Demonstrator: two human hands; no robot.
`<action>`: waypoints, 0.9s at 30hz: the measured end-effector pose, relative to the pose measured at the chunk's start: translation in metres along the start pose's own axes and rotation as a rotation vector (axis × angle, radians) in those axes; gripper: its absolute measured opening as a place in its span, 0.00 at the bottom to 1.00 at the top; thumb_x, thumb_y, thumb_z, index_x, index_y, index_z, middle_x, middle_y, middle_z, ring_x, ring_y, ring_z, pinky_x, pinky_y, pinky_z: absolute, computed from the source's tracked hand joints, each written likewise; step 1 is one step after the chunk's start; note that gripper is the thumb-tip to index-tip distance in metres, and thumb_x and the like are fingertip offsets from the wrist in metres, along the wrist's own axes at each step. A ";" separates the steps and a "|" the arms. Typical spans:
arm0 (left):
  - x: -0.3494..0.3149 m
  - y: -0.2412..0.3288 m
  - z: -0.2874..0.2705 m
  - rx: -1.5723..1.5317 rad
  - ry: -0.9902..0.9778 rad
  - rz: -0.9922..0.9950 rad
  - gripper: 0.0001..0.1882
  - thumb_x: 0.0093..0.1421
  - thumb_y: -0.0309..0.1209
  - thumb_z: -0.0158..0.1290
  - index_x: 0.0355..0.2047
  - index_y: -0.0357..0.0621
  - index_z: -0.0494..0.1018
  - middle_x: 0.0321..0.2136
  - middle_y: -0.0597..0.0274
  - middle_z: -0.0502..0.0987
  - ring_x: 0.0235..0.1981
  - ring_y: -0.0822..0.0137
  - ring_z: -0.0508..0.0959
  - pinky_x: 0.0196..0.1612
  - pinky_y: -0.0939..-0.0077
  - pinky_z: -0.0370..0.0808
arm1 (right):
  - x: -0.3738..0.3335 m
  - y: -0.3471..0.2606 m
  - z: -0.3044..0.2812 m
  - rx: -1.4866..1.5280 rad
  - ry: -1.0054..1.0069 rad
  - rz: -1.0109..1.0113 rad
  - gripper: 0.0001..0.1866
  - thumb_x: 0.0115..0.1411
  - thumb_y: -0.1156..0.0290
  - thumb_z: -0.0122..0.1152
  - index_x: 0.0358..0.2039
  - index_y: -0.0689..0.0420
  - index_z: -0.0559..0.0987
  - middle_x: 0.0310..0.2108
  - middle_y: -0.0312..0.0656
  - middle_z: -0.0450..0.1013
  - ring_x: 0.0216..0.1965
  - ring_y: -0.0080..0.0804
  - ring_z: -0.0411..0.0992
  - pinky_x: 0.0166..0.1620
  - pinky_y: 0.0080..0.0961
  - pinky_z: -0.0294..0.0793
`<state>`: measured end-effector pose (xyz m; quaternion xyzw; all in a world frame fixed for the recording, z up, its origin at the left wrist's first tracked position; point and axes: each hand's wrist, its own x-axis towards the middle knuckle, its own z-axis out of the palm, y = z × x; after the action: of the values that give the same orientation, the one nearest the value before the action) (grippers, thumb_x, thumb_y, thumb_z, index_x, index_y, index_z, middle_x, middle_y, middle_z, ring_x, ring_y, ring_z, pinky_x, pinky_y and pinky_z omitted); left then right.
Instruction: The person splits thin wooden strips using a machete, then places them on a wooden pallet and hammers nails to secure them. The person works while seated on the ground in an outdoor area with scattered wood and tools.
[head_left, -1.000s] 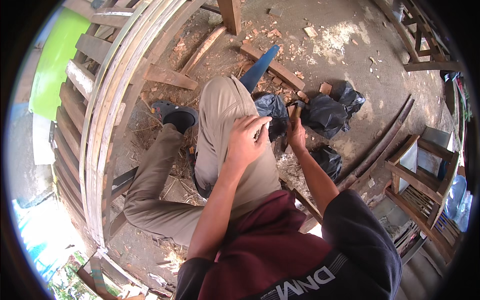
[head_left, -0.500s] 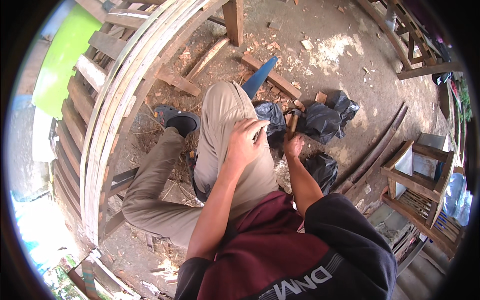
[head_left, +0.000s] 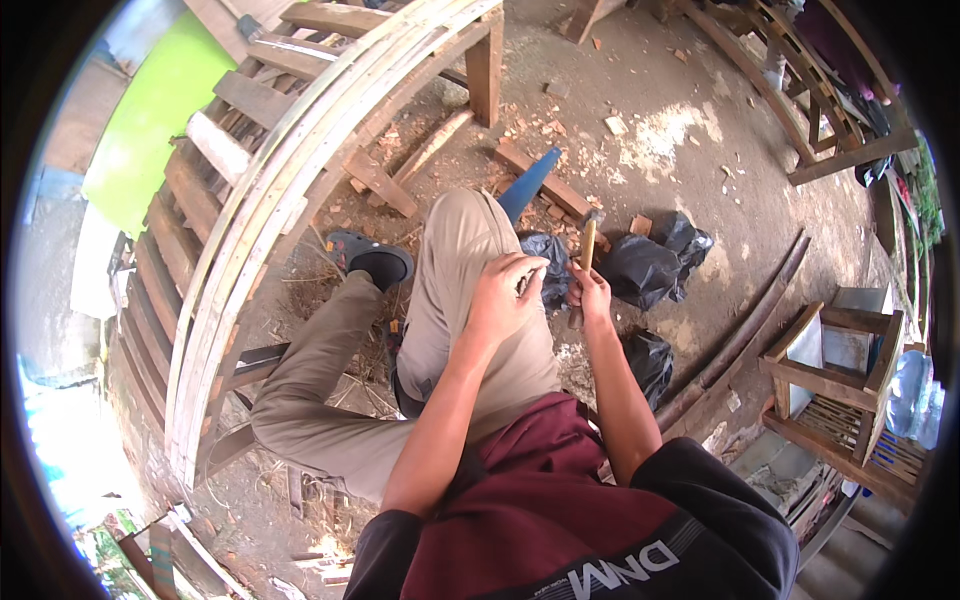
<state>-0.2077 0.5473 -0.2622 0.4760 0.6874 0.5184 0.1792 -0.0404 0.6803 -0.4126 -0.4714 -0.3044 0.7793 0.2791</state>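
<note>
My right hand (head_left: 590,292) is closed around the wooden handle of a hammer (head_left: 588,246), whose head points away from me. Just left of it, my left hand (head_left: 503,296) is held over my bent knee with its fingers curled and their tips pinched together. Something small and dark shows inside the curl, too hidden to name. The two hands are close but apart. Beyond my knee a blue saw blade (head_left: 527,184) leans across a reddish-brown wood block (head_left: 545,178) on the ground.
Black plastic bags (head_left: 640,268) lie beyond and right of my hands. A slatted wooden frame (head_left: 250,235) curves along my left. Wood chips and offcuts (head_left: 432,146) litter the dirt floor. A long dark timber (head_left: 745,325) and a small wooden stand (head_left: 835,365) are at right.
My right hand has come up closer to my left hand with the hammer, and more of its handle shows. My left hand stays curled near the knee. The view has shifted slightly.
</note>
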 end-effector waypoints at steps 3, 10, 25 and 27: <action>0.001 0.008 -0.012 -0.129 0.073 -0.073 0.14 0.59 0.19 0.58 0.46 0.38 0.80 0.43 0.53 0.81 0.44 0.55 0.82 0.50 0.67 0.78 | -0.036 -0.057 0.063 0.247 -0.343 0.037 0.18 0.69 0.70 0.52 0.55 0.67 0.74 0.54 0.49 0.75 0.18 0.14 0.57 0.18 0.14 0.59; -0.002 0.037 -0.071 0.064 0.351 0.189 0.19 0.54 0.18 0.61 0.48 0.40 0.81 0.45 0.55 0.78 0.45 0.53 0.81 0.49 0.62 0.77 | -0.115 -0.102 0.182 0.213 -0.753 0.006 0.28 0.66 0.73 0.52 0.65 0.69 0.67 0.69 0.59 0.62 0.15 0.13 0.59 0.15 0.12 0.61; -0.073 0.013 -0.237 0.010 0.917 0.014 0.05 0.61 0.20 0.62 0.38 0.36 0.81 0.35 0.57 0.83 0.37 0.68 0.81 0.42 0.75 0.77 | -0.183 -0.047 0.264 -0.365 -0.849 -0.034 0.14 0.72 0.67 0.56 0.51 0.64 0.72 0.26 0.38 0.72 0.11 0.16 0.60 0.13 0.17 0.61; -0.065 0.006 -0.280 0.034 0.983 -0.052 0.05 0.63 0.22 0.61 0.39 0.35 0.80 0.34 0.55 0.84 0.37 0.70 0.81 0.43 0.75 0.77 | -0.183 -0.050 0.286 -0.470 -0.859 -0.131 0.12 0.73 0.63 0.55 0.40 0.60 0.72 0.18 0.35 0.69 0.10 0.16 0.59 0.13 0.17 0.61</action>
<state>-0.3803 0.3408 -0.1611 0.1606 0.7108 0.6656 -0.1613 -0.2187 0.5213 -0.1663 -0.1373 -0.5884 0.7943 0.0630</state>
